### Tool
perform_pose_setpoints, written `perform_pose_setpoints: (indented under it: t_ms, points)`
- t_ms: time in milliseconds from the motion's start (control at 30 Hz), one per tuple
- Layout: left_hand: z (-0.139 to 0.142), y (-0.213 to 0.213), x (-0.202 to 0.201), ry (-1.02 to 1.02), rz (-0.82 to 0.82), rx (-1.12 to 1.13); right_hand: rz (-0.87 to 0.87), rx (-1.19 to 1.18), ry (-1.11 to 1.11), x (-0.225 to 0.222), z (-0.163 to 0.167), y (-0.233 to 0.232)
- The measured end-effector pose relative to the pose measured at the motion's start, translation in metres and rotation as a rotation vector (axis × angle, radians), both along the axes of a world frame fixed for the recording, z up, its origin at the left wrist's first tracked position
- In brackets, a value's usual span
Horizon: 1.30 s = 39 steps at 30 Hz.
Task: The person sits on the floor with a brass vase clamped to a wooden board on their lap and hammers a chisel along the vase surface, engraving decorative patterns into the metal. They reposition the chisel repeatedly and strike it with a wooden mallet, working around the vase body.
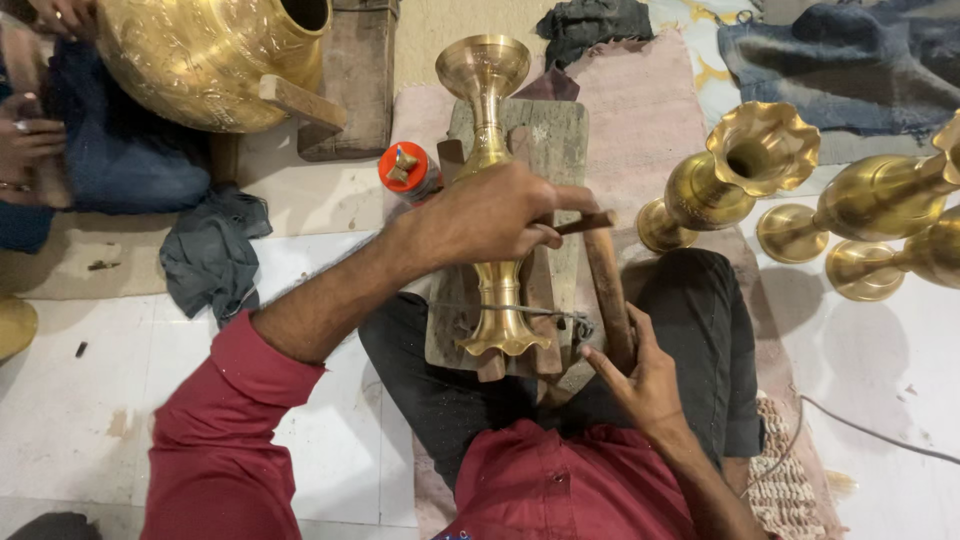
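In the head view, a tall brass vase with a fluted foot and a cup-shaped top (488,190) is seen lying lengthwise on a worn wooden block (560,150), which rests across the lap of the person in the red shirt. The left hand (490,215) is closed over the middle of the vase stem, and a slim dark punch or chisel (585,222) is pinched in its grip, the tip being hidden under the fingers. The right hand (640,375) is wrapped around the lower end of a brown wooden-handled hammer (605,285), which is held upright just right of the vase.

The step in hand is judged to be the chasing or engraving of the stem. For the next move, the tool would have to be kept steady on the brass while it is struck squarely.

An orange-capped bottle (408,170) stands left of the block. A grey cloth (210,250) lies on the pale floor further left. Finished brass vases with ruffled rims (730,170) are laid at the right. A large embossed brass pot (200,55) is held at far left by another person's hand (25,140).
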<state>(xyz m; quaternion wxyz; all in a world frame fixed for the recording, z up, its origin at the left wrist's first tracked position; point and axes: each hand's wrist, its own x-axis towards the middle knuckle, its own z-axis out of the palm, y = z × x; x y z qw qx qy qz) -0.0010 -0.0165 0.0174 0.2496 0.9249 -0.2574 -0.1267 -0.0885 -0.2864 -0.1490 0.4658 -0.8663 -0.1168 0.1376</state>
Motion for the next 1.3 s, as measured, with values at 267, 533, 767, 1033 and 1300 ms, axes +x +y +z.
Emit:
perform_pose_setpoints:
  t_ms: [267, 533, 767, 1033, 1300]
  points:
    - [-0.005, -0.007, 0.005, -0.083, -0.093, 0.077, -0.041, 0.058, -0.071, 0.008, 0.006, -0.004]
    - [-0.001, -0.013, 0.01, -0.117, -0.103, 0.134, -0.177, 0.335, -0.037, 0.004, -0.012, -0.017]
    - [-0.001, -0.012, 0.01, -0.13, -0.117, 0.124, -0.192, 0.232, -0.216, 0.0, -0.014, -0.016]
    - [-0.01, -0.008, 0.006, -0.144, -0.061, 0.075, -0.304, 0.292, -0.091, 0.007, 0.003, -0.021]
    - [-0.004, -0.005, 0.007, -0.183, -0.103, -0.011, -0.3, 0.348, -0.175, 0.01, 0.013, -0.025]
